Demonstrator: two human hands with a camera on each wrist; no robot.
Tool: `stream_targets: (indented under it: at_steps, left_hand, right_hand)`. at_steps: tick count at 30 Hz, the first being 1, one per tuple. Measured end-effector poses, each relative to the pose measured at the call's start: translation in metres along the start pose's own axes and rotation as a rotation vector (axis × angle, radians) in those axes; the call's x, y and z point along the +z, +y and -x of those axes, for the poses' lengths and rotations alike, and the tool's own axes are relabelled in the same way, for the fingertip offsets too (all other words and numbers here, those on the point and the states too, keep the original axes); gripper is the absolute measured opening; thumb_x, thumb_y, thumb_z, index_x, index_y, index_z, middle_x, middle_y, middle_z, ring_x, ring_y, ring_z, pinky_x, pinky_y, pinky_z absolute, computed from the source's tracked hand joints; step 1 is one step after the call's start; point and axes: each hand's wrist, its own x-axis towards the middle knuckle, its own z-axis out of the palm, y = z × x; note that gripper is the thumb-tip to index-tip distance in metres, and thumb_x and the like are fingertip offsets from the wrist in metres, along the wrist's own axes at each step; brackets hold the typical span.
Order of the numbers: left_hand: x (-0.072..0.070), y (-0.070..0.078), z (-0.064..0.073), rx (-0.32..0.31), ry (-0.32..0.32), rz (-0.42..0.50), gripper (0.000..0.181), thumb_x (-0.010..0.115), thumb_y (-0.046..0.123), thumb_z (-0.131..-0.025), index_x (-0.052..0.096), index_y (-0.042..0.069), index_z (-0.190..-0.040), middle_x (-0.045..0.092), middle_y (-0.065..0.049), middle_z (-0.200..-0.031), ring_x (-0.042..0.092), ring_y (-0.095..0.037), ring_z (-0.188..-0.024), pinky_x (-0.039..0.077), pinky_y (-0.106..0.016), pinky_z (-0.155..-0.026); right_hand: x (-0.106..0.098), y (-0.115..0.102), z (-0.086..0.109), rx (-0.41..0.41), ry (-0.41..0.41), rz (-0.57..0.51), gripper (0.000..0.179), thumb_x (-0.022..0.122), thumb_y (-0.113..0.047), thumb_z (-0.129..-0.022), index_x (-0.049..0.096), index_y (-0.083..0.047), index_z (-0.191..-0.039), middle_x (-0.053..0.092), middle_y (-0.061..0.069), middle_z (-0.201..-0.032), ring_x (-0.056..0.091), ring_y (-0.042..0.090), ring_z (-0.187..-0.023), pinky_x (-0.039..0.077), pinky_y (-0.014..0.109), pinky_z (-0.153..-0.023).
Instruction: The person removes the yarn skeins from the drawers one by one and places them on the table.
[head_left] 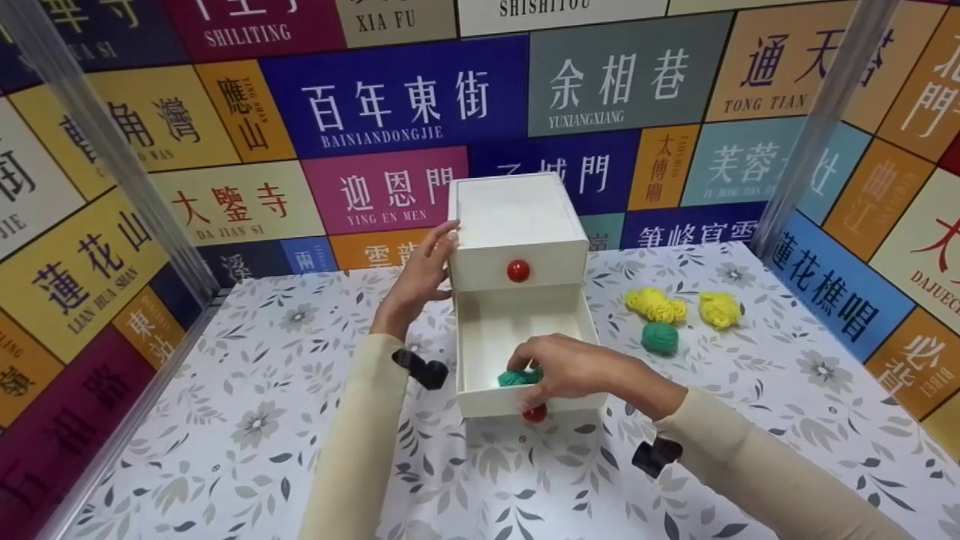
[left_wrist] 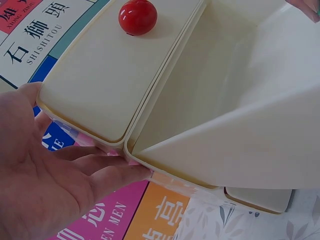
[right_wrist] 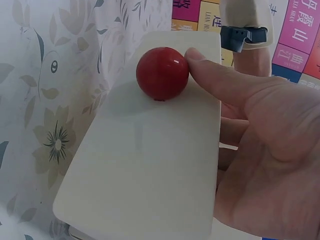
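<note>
A small white drawer cabinet (head_left: 517, 214) stands on the table, its upper drawer closed with a red knob (head_left: 518, 271). The lower drawer (head_left: 491, 330) is pulled out toward me. My left hand (head_left: 424, 268) steadies the cabinet's left side, fingers extended along it in the left wrist view. My right hand (head_left: 574, 367) straddles the lower drawer's front panel (right_wrist: 150, 150). Its thumb presses the outer face beside the lower red knob (right_wrist: 162, 73), and its fingers reach behind the panel. Inside the drawer, a ball of green yarn (head_left: 517, 378) lies under those fingers, partly hidden.
Right of the cabinet lie two yellow yarn balls (head_left: 656, 305) (head_left: 719, 310) and another green yarn ball (head_left: 660, 339). A floral cloth (head_left: 255, 420) covers the table. Walls of coloured sign panels (head_left: 405, 97) stand behind and at both sides, with clear posts at the corners.
</note>
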Motion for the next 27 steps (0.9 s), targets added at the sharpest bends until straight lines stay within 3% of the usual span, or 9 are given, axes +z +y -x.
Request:
stream_targets:
  at_steps: [14,20,27]
  left_hand:
    - [0.0006,0.0006,0.0012,-0.012,0.002,-0.025,0.047,0.039,0.045,-0.107,0.036,0.035,-0.153,0.029,-0.010,-0.164,0.032,-0.049,-0.146,0.042,-0.070,-0.105]
    - [0.0005,-0.0005,0.0012,-0.001,-0.004,-0.023,0.047,0.040,0.045,-0.107,0.036,0.035,-0.153,0.028,-0.009,-0.164,0.031,-0.050,-0.147,0.042,-0.070,-0.105]
    - [-0.0007,-0.0009,0.0013,0.007,-0.008,-0.008,0.047,0.040,0.045,-0.107,0.036,0.035,-0.153,0.027,-0.009,-0.165,0.030,-0.051,-0.147,0.041,-0.071,-0.105]
  right_hand:
    - [0.0049,-0.0003,-0.0004,0.077,0.003,-0.031,0.043,0.080,-0.026,-0.085,0.068,-0.006,-0.121,0.070,0.007,-0.112,0.060,0.019,-0.099,0.052,0.043,-0.098]
    - [0.0020,0.0024,0.0009,0.075,-0.015,-0.050,0.048,0.079,-0.036,-0.087,0.067,-0.008,-0.123,0.070,0.006,-0.114,0.061,0.019,-0.102,0.052,0.043,-0.099]
    - [-0.0037,0.0078,-0.0004,0.045,-0.021,-0.108,0.042,0.061,-0.047,-0.097,0.071,-0.012,-0.119,0.073,0.004,-0.114,0.065,0.019,-0.107,0.053,0.043,-0.097]
